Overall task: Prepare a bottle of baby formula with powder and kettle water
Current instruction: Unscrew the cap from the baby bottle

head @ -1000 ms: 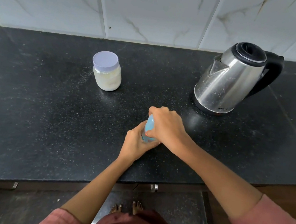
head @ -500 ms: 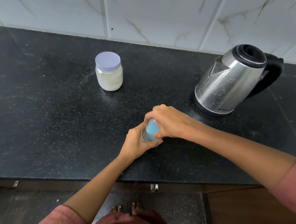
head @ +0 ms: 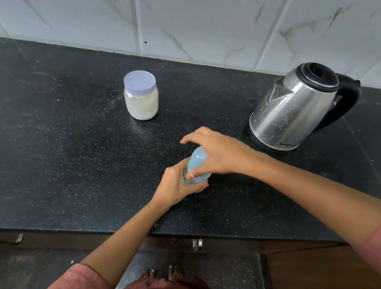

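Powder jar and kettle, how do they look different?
The powder jar is small, clear, showing pale powder; the kettle is larger, shiny steel, opaque. The jar has a flat lilac lid; the kettle a black lid and handle. Both stand upright, untouched, on the black counter.

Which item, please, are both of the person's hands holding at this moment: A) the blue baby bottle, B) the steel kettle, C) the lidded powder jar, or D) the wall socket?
A: the left hand grips the lower part of the blue baby bottle and the right hand holds its top, while the kettle and jar stand apart on the counter.
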A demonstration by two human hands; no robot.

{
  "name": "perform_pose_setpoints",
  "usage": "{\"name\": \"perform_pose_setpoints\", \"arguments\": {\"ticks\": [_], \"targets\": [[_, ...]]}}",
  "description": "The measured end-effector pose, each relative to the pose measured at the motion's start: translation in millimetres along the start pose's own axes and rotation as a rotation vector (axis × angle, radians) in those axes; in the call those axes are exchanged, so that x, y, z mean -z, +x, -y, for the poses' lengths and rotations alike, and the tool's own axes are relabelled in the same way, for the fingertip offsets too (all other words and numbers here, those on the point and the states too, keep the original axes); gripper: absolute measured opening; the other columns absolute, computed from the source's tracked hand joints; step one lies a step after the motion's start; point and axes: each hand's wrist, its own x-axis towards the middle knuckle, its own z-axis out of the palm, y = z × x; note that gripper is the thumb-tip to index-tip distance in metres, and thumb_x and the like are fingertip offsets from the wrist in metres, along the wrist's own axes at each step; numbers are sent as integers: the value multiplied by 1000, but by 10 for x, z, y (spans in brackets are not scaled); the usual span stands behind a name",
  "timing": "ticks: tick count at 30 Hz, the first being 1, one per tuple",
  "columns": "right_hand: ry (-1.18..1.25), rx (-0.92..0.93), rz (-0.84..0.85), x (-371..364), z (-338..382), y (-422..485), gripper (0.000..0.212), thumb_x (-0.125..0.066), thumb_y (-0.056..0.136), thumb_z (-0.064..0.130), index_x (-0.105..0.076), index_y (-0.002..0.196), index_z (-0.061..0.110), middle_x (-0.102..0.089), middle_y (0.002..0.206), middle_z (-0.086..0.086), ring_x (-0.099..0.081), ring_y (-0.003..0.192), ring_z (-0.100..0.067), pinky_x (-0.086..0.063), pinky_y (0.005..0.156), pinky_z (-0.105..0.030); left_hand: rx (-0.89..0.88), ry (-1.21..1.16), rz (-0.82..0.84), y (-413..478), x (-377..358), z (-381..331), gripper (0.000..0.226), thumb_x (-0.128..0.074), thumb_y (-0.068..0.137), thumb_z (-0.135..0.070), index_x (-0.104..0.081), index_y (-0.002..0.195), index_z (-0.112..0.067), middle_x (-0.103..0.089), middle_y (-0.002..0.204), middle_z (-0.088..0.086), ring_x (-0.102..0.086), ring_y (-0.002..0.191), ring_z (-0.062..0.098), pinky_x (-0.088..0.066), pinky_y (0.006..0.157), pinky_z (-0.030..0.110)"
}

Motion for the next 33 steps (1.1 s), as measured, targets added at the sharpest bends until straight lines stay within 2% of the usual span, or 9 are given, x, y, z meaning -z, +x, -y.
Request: {"name": "perform_pose_setpoints", "arguments": {"ticks": [3, 6, 9, 12, 16, 20, 24, 28, 33], "targets": [[-114, -172, -59, -15, 67, -32, 61, -66, 75, 48, -46, 127, 22, -51, 124, -6, -53, 110, -28, -41, 80, -35, -6, 4, 0, -3, -5, 0, 52, -77, 70, -10, -51, 114, -21, -59, 88, -19, -59, 79, -11, -44, 67, 4], [-109, -133, -47, -48, 108, -28, 42, -65, 78, 28, -54, 117, 19, -55, 113, -8, -56, 92, -28, -39, 66, -30, 2, -7, -13, -3, -19, 21, 48, -79, 69, -13, -53, 108, -23, -65, 92, -7, -62, 86, 4, -48, 70, 10], [-111, -47, 35, -5, 97, -29, 40, -60, 78, 7, -57, 114, 24, -53, 112, -3, -57, 100, -25, -49, 77, -38, 2, 5, -22, 0, -19, 24, 50, -80, 67, -13, -51, 106, -25, -63, 93, -9, -60, 87, 3, -46, 71, 8], [-122, 55, 98, -9, 43, -25, 41, -58, 78, -2, -59, 111, 22, -50, 122, 1, -49, 113, -20, -46, 89, -41, -3, 9, -30, 3, -18, 23, 48, -81, 67, -14, -51, 102, -25, -60, 90, -15, -59, 86, 1, -45, 72, 7], [32, 18, 18, 2, 23, -71, 50, -69, 76, 30, -52, 123, 25, -47, 128, 1, -46, 118, -18, -42, 94, -37, -1, -1, -18, -2, -17, 44, 54, -79, 68, -15, -52, 115, -20, -63, 97, -7, -61, 91, 5, -48, 74, 10], [-78, -135, -127, 30, 10, -116, 49, -61, 80, 47, -51, 123, 26, -54, 122, -3, -54, 111, -25, -40, 79, -34, 0, -6, -15, -9, -23, 44, 60, -79, 69, -15, -49, 121, -20, -61, 103, -9, -58, 95, 3, -46, 78, 8], [-57, -86, -55, 28, 61, -106, 39, -63, 81, 20, -56, 119, 23, -53, 121, -7, -55, 106, -27, -43, 77, -32, -2, -5, -15, -8, -26, 40, 57, -78, 69, -13, -48, 116, -24, -61, 101, -9, -58, 94, 3, -46, 77, 8], [60, -5, 27, 30, 57, -85, 41, -57, 74, -6, -62, 103, 22, -53, 118, -1, -52, 108, -20, -49, 88, -42, -4, 3, -34, -8, -29, 48, 56, -80, 67, -14, -50, 113, -23, -60, 97, -10, -58, 92, 3, -45, 76, 6], [41, -118, -104, 24, 65, -154, 55, -66, 78, 38, -46, 128, 25, -46, 129, -2, -47, 118, -22, -42, 90, -35, 4, -12, -16, -10, -29, 55, 59, -78, 69, -15, -49, 120, -20, -61, 104, -8, -59, 99, 6, -47, 84, 18]]}}
